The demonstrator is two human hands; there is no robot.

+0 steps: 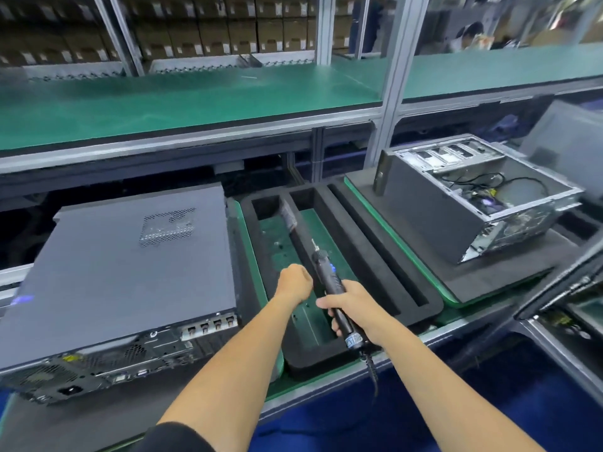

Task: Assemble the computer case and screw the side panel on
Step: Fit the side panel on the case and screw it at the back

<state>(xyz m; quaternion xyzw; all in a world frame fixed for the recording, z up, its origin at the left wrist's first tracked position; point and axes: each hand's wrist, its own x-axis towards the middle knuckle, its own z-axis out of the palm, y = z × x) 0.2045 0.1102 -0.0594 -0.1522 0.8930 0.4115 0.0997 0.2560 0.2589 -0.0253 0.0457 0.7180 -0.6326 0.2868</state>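
— Foam tray (368,243) between the two machines: is that why your hands are there?

— I think so. My left hand (294,282) is curled into a fist over the tray's green floor; whether it pinches a screw, I cannot tell. My right hand (352,308) is wrapped round the electric screwdriver (332,282), bit pointing away, cord trailing off the bench.

— And the case?

— Closed computer case (124,265) lies flat at my left, side panel (130,256) up, rear ports facing me, handy for driving screws. An open case (473,197) waits on the right.
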